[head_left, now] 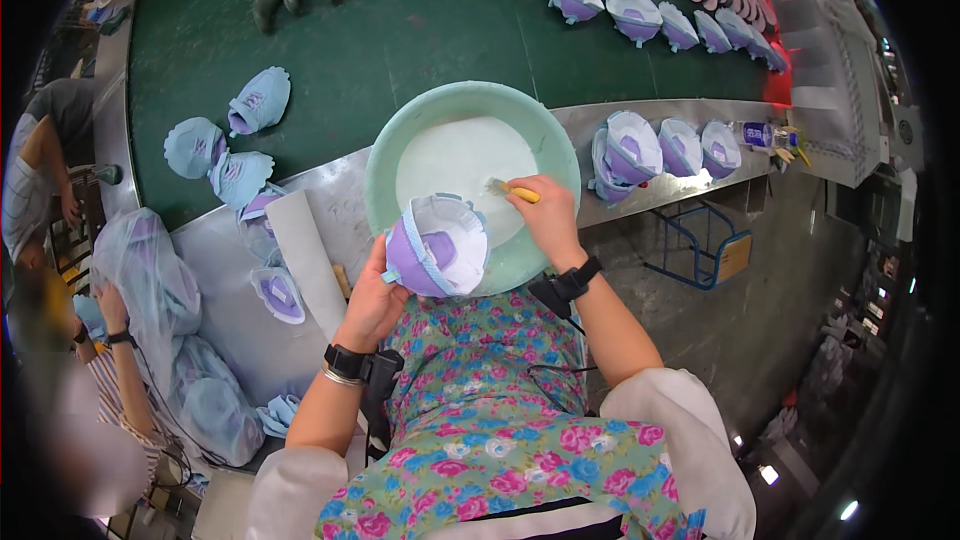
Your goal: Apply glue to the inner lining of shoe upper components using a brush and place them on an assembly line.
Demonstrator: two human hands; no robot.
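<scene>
While my right hand [550, 220] is gripping a brush [525, 194], my left hand [372, 302] is pinching the shoe top [420, 265] at the bowl's [385, 178] seven o'clock; I'm judging it light, pliable, best held outside.

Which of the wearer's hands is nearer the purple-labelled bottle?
Right. The right hand, gripping a brush, is left of the bottle; the left hand, holding a shoe upper, is farther left.

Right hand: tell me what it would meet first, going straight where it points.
The right hand, brush first, would likely meet the white contents of the green basin; depth is unclear.
</scene>
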